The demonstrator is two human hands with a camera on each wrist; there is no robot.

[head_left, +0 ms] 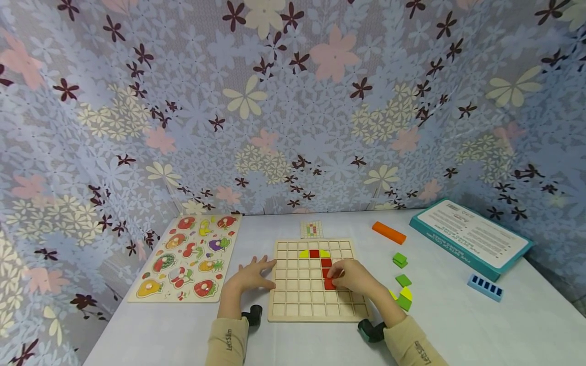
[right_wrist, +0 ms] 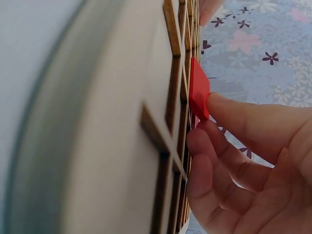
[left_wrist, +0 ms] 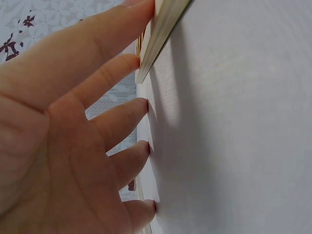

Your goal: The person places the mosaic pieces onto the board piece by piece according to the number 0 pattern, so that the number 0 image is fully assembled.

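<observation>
Fruit puzzle board (head_left: 187,259) lies flat at far left of the white table (head_left: 458,325), untouched.

Left hand (head_left: 251,277): fingers spread and nearly straight, tips on the tabletop, uppermost finger against the left edge of the wooden grid board (head_left: 293,300). It grips nothing; it looks to be bracing the board.

On the grid: yellow and red pieces in the far rows, a red column running toward the near side. A small pattern card (head_left: 312,229) sits just beyond the board's far edge.

Right hand (head_left: 354,277): fingers curled, pinching a red square tile (right_wrist: 199,90) by its edge. The wrist view shows the tile tilted, one edge down in a cell, the other raised. It sits at the near end of the red column.

To seat it well, I'd judge: square the tile to the cell walls, lower the raised edge, press flat, keep the board braced.

Right of the board: green pieces (head_left: 402,279), an orange block (head_left: 388,232), a blue rack (head_left: 485,287), a teal box (head_left: 471,236).
</observation>
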